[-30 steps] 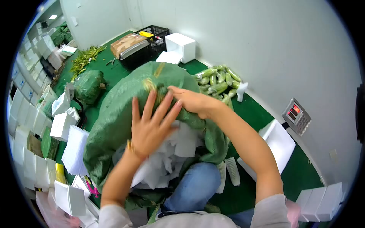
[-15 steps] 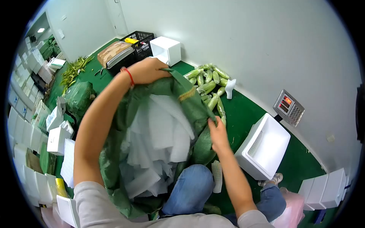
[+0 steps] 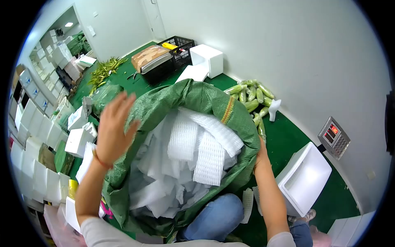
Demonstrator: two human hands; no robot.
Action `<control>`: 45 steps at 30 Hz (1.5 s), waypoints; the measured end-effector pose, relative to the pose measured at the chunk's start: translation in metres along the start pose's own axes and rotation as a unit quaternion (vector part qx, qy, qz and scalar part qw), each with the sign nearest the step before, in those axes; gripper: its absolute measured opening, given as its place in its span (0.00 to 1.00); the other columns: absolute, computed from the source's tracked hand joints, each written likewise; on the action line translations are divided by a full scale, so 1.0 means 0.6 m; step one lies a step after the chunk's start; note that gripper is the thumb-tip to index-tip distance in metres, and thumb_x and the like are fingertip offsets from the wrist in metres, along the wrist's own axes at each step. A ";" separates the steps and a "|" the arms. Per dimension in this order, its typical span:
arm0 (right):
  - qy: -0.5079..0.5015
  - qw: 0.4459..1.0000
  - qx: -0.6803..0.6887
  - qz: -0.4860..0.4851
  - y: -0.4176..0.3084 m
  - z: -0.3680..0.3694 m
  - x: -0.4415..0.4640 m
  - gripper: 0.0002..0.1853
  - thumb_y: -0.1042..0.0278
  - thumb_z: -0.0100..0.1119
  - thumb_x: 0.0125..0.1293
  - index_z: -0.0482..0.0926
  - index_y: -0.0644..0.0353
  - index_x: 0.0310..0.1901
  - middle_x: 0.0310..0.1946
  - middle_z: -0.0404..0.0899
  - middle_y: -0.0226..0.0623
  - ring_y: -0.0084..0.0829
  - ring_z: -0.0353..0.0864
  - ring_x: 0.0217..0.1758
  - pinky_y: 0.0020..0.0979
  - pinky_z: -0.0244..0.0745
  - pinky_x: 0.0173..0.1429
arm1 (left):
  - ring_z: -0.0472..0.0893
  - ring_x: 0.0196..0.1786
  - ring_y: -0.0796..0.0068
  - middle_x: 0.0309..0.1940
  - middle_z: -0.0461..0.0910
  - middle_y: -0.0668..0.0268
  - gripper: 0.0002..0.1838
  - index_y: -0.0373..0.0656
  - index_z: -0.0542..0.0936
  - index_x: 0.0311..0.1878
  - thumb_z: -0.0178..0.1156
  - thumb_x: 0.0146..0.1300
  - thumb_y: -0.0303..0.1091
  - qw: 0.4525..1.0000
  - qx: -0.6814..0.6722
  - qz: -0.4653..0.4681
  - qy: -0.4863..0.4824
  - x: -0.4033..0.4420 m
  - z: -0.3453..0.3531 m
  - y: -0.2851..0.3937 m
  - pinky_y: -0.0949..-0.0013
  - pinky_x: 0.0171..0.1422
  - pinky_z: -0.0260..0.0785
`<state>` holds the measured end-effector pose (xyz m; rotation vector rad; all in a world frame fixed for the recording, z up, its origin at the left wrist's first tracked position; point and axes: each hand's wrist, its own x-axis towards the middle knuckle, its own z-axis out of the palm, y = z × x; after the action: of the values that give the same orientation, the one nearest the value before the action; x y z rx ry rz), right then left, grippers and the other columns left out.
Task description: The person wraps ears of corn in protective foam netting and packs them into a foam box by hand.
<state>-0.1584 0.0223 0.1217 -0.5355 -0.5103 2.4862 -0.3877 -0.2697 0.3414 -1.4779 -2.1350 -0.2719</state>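
Observation:
A large green woven sack (image 3: 164,96) stands in front of me, its rim folded outward into a wide round mouth. White foam net sleeves (image 3: 210,160) fill it, lying loose and overlapping. My left hand (image 3: 113,131) is raised beside the sack's left rim, fingers spread, holding nothing. At the right side of the rim, my right hand (image 3: 261,156) grips the sack's edge, with its fingers partly hidden by the fabric. My knee (image 3: 216,216) presses near the sack's lower right.
Bagged green vegetables (image 3: 255,99) lie by the wall. To the right are a white foam box (image 3: 304,179) and a digital scale display (image 3: 334,136). A black crate (image 3: 181,49) and a white box (image 3: 207,59) stand behind. White boxes (image 3: 78,142) crowd the left.
My left hand has let go of the sack's far rim and moved left and down. The rim is now folded outward and the mouth wider. My right hand has shifted right and slightly lower.

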 end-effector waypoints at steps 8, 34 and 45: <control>0.086 0.838 -0.490 -0.226 -0.058 0.009 -0.031 0.25 0.73 0.54 0.64 0.65 0.58 0.63 0.53 0.72 0.37 0.30 0.73 0.53 0.31 0.70 0.54 | 0.78 0.55 0.65 0.54 0.78 0.59 0.19 0.43 0.72 0.62 0.51 0.68 0.30 0.789 -0.542 -0.255 -0.134 -0.094 0.194 -0.158 0.64 0.57 0.72; -0.069 0.478 -0.823 -0.300 -0.052 0.089 -0.037 0.45 0.62 0.71 0.45 0.61 0.58 0.67 0.67 0.62 0.46 0.50 0.64 0.66 0.45 0.59 0.69 | 0.65 0.66 0.63 0.65 0.64 0.54 0.35 0.39 0.56 0.71 0.54 0.59 0.21 0.789 -0.295 -0.533 0.083 -0.609 0.207 -0.013 0.66 0.70 0.56; -0.018 0.959 -0.259 -0.115 -0.042 0.147 0.043 0.18 0.62 0.60 0.66 0.73 0.59 0.55 0.47 0.78 0.33 0.28 0.77 0.48 0.33 0.75 0.50 | 0.69 0.62 0.59 0.63 0.69 0.64 0.26 0.43 0.67 0.66 0.43 0.71 0.47 0.434 -0.749 -0.361 0.346 -0.416 0.182 -0.317 0.57 0.70 0.57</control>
<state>-0.2089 0.0355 0.2013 -0.5865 -1.1845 2.1333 -0.5285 -0.4961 0.1432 -0.3730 -1.2201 -2.9987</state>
